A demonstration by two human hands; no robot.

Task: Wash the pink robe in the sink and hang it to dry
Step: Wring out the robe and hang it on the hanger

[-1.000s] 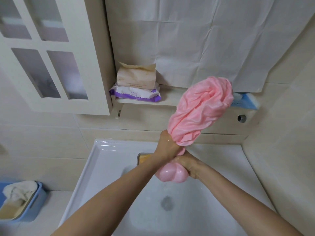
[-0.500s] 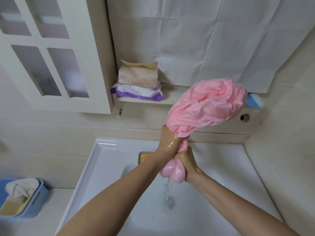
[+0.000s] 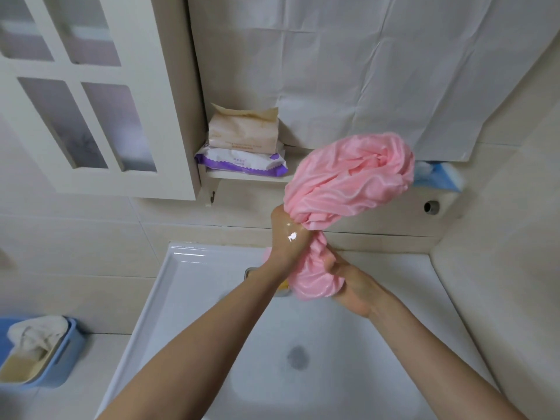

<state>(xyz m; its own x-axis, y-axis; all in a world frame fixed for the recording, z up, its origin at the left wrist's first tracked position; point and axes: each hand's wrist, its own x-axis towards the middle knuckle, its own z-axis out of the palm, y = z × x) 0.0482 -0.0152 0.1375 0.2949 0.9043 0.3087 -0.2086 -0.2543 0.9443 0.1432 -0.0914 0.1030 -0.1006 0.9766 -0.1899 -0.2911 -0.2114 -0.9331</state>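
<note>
The wet pink robe [image 3: 351, 177] is bunched into a twisted roll held above the white sink [image 3: 188, 286]. My left hand [image 3: 288, 237] grips the roll at its narrow middle, with the large loose bundle bulging up and to the right above it. My right hand [image 3: 351, 286] grips the lower end of the roll, just below and right of the left hand. The drain [image 3: 297, 357] lies under the hands.
A white cabinet door [image 3: 91, 101] stands open at upper left. Two tissue packs [image 3: 242, 147] sit on the shelf behind the robe, a blue pack [image 3: 436, 177] at its right. A blue basket with cloth [image 3: 36, 353] sits left of the sink. A yellow soap dish [image 3: 281, 287] hides behind my hands.
The hands shifted their hold on the twisted robe; the right hand rotated lower right. The stream of water that fell from the robe half a second ago has stopped.
</note>
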